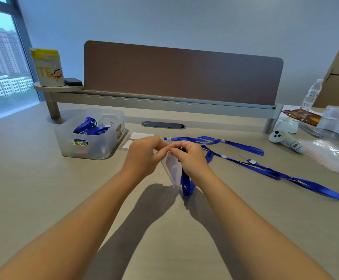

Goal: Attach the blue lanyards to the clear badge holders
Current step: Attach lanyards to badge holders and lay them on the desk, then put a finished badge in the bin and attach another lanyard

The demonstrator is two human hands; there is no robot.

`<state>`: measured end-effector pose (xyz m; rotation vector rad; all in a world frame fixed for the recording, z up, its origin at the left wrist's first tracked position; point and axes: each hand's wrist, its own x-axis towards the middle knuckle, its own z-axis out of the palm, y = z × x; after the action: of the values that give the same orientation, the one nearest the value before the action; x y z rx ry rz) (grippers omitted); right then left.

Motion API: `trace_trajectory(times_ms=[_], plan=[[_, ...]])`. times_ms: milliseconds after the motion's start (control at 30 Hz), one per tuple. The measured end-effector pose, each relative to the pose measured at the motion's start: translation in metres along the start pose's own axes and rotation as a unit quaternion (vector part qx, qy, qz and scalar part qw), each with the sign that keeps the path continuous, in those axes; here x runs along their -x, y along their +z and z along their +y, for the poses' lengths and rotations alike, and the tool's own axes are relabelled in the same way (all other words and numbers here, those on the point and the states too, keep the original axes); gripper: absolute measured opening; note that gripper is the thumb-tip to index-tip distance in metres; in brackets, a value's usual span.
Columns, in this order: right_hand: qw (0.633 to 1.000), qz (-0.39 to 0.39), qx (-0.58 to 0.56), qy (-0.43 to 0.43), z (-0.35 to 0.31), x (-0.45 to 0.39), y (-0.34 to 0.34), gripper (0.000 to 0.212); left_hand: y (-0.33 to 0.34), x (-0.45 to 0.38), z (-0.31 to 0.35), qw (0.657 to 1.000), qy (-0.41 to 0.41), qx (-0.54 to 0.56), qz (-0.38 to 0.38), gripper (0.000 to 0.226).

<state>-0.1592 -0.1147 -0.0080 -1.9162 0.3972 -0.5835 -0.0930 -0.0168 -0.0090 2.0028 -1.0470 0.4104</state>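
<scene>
My left hand pinches the top edge of a clear badge holder that hangs down between both hands above the desk. My right hand pinches the dark clip end of a blue lanyard right at the holder's top; its strap loops down beside the holder. The join itself is hidden by my fingers. Two more blue lanyards lie stretched across the desk to the right. Two clear badge holders lie flat behind my left hand.
A translucent bin at the left holds blue lanyards and small items. At the right lie a white controller, clear plastic bags, packets and a water bottle. A brown divider panel runs along the desk's back.
</scene>
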Motion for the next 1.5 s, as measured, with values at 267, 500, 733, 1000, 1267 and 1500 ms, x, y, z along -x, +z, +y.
trace_trajectory(times_ms=[267, 500, 733, 1000, 1267, 1500], plan=[[1.000, -0.003, 0.011, -0.020, 0.000, -0.002, 0.006, 0.025, 0.000, -0.001, -0.001, 0.998, -0.035, 0.057, 0.020, 0.020], [0.999, 0.005, 0.028, -0.021, -0.002, -0.006, 0.007, 0.025, -0.004, -0.003, -0.004, 0.988, -0.076, 0.133, 0.005, 0.018], [0.997, -0.001, -0.073, 0.028, -0.008, -0.013, -0.001, 0.022, -0.008, -0.007, -0.006, 0.972, -0.103, 0.204, -0.051, 0.026], [0.960, -0.012, -0.246, 0.131, -0.005, -0.014, -0.004, 0.015, 0.005, -0.002, -0.011, 0.967, -0.160, 0.189, -0.064, 0.056], [0.970, -0.024, -0.199, 0.138, 0.002, -0.016, -0.009, 0.016, 0.009, -0.003, -0.022, 0.984, -0.110, 0.130, 0.057, 0.011], [0.997, -0.027, 0.016, 0.069, 0.003, -0.016, -0.007, 0.022, 0.009, -0.004, -0.028, 0.994, -0.042, 0.067, 0.074, 0.012]])
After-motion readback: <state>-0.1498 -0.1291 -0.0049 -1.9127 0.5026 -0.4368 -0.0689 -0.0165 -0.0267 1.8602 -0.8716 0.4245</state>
